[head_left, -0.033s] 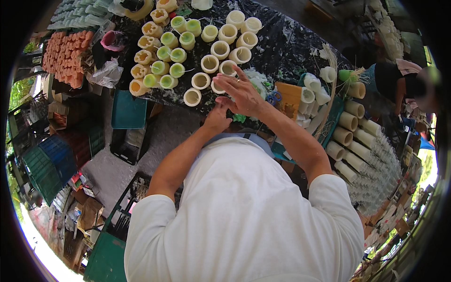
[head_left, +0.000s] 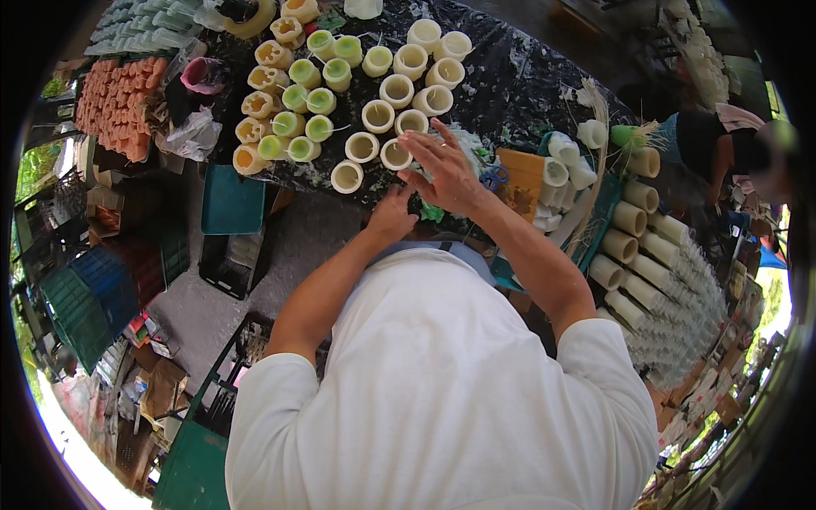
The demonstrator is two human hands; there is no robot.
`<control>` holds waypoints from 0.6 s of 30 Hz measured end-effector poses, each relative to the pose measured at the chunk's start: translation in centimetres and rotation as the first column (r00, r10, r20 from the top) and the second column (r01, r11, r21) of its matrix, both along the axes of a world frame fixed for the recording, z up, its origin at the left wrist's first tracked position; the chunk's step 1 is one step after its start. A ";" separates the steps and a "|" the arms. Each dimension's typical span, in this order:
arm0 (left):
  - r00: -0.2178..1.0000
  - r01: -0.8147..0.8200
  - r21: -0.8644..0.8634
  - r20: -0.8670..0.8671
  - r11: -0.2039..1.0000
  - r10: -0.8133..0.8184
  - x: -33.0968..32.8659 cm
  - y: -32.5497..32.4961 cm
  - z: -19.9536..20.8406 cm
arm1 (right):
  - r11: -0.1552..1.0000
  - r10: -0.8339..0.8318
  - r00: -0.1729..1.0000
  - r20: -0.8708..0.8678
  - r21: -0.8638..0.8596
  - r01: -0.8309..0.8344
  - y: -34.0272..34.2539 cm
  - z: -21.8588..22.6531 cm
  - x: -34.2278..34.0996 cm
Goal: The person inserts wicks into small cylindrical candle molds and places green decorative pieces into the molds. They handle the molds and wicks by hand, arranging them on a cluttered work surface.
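Orange pieces (head_left: 119, 106) are stacked far left, then come scalloped yellow cups (head_left: 251, 159), green-filled cups (head_left: 303, 149) and round pale cups (head_left: 363, 147). The left grip (head_left: 392, 215) sits at the near edge of the black-covered worktop (head_left: 497, 72); whether it holds anything, I cannot tell. Just beyond it stands one cream cup (head_left: 396, 155), beside the right grip (head_left: 446, 174), spread wide. Farther right lie blue scissors (head_left: 495, 177), an orange-brown panel (head_left: 518, 178) and beige tubes (head_left: 629, 219).

We're up on the wearer's head, left fisheye of the pair, facing steeply down! The shirt (head_left: 442, 365) is closest, filling the lower middle; left hand (head_left: 392, 216) and right hand (head_left: 452, 177) farther out, above centre; table (head_left: 520, 89) reaching beyond them, up top; crates (head_left: 83, 306) off left, bending with the round dark rim.
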State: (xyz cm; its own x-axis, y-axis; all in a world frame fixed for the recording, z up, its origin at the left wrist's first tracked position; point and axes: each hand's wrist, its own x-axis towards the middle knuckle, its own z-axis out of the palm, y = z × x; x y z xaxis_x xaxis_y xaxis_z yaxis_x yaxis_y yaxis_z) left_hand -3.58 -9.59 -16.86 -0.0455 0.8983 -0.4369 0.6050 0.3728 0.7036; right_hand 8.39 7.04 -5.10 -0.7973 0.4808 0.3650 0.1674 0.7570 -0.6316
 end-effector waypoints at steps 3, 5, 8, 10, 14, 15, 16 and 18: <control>1.000 0.003 -0.037 -0.013 0.999 -0.003 0.3 0.8 1.1 | 0.888 -0.402 0.885 0.234 -0.134 0.439 0.1 -3.8 7.4; 0.998 0.042 -0.058 -0.048 0.997 -0.045 0.6 1.6 1.4 | 0.851 -0.451 0.806 0.384 -0.086 0.517 0.5 -6.7 11.4; 0.988 0.097 -0.072 -0.115 0.993 -0.105 1.8 2.3 0.6 | 0.908 -0.412 0.810 0.416 0.116 0.403 0.9 -7.8 14.5; 0.988 0.062 -0.048 -0.139 0.997 -0.068 2.5 2.7 0.4 | 0.900 -0.430 0.741 0.516 0.181 0.396 1.2 -8.4 14.9; 0.979 0.073 -0.050 -0.187 0.996 -0.081 3.4 3.6 -0.5 | 0.881 -0.459 0.610 0.646 0.244 0.404 1.4 -9.9 14.4; 0.977 0.069 -0.071 -0.196 0.995 -0.082 3.1 3.8 -0.5 | 0.877 -0.465 0.590 0.659 0.252 0.410 1.3 -9.9 14.0; 0.977 0.073 -0.100 -0.194 0.992 -0.092 3.1 4.2 -0.5 | 0.863 -0.477 0.588 0.653 0.221 0.455 1.3 -10.2 14.1; 0.977 0.073 -0.154 -0.189 0.985 -0.102 3.4 5.1 -0.8 | 0.831 -0.497 0.584 0.642 0.158 0.533 1.6 -11.2 14.6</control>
State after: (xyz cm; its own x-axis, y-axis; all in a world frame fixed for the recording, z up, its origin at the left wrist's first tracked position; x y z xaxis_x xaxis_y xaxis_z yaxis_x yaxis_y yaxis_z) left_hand -0.21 -4.45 -17.68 -0.0674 0.8299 -0.5539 0.7602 0.4023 0.5102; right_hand 22.96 8.59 -16.32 -0.4323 0.8870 -0.1626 0.8882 0.3876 -0.2467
